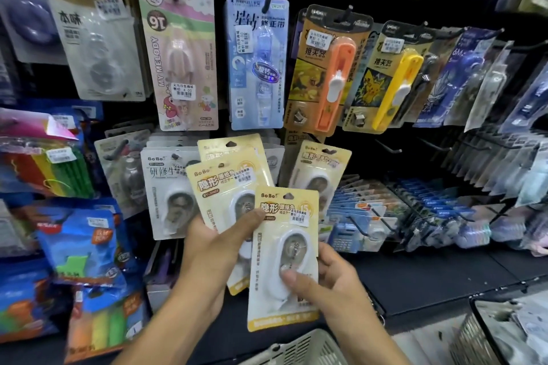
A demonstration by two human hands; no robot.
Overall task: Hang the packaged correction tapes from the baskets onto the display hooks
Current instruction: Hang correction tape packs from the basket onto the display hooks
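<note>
Right hand point(323, 284) pinches one yellow carded correction-tape pack point(283, 258); left hand point(216, 243) grips fanned spares point(225, 184). Best to align the hang-hole squarely with hook above.

At the bottom of the frame the pale basket point(299, 348) and the wire basket point(486, 332) at lower right are both cut off by the edge, their contents a grey blur. The left hand point(213, 249) covers the lower part of two yellow correction tape cards point(225, 184). Packs at the far right point(504, 157) are too smeared to read.
</note>
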